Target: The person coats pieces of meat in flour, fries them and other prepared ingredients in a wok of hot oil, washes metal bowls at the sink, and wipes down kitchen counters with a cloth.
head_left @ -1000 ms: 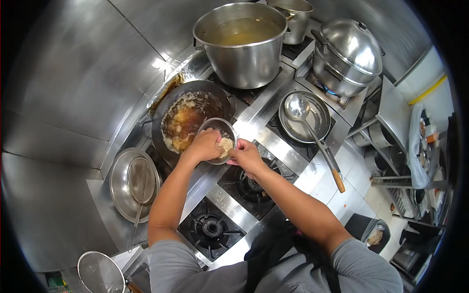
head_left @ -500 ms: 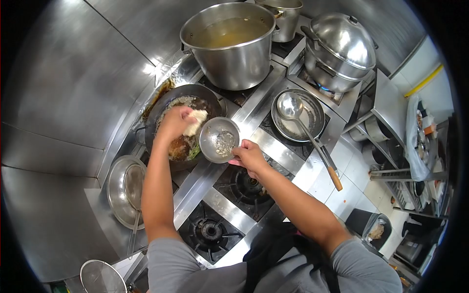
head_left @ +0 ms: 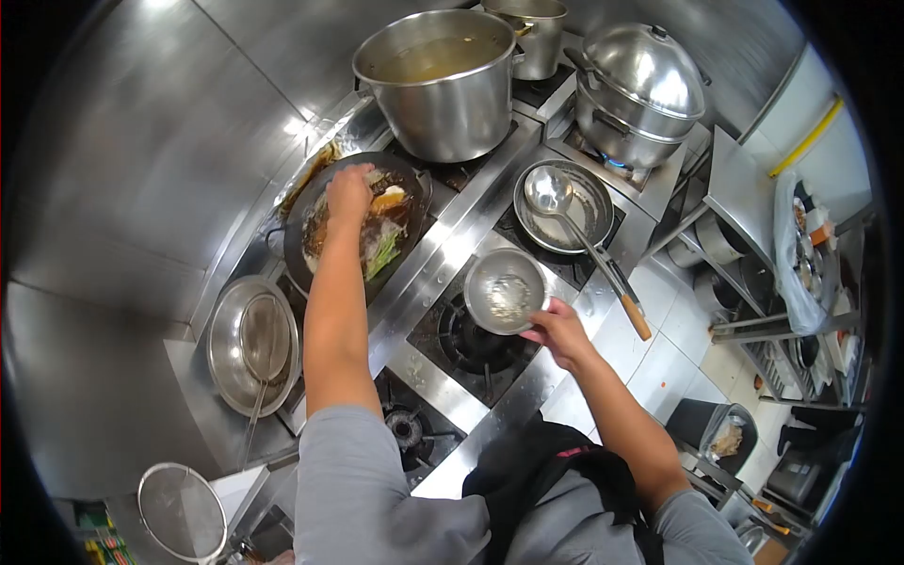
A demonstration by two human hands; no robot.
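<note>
My left hand [head_left: 350, 193] is over the far side of a dark wok [head_left: 301, 254], its fingers curled downward and partly hidden. Whatever they pinch, I cannot make out. In the wok, dark bubbling oil surrounds a green vegetable piece [head_left: 382, 252] and an orange and white piece [head_left: 388, 200]. My right hand [head_left: 562, 334] grips the rim of a small metal bowl [head_left: 482, 282], tilted slightly and held above a burner [head_left: 461, 353]. Pale, wet-looking residue [head_left: 509, 299] lies in the bowl.
A large stockpot [head_left: 443, 118] of yellowish liquid stands behind the wok. A pan [head_left: 603, 212] holds a ladle [head_left: 549, 191], its handle jutting toward me. At left, a strainer [head_left: 265, 337] rests in a metal basin [head_left: 222, 353]. A lidded pot [head_left: 621, 132] sits over a blue flame.
My right hand has drawn the bowl away from the wok, rightward and toward me. My left hand has moved to the wok's far side; the pale piece it held no longer shows clearly.
</note>
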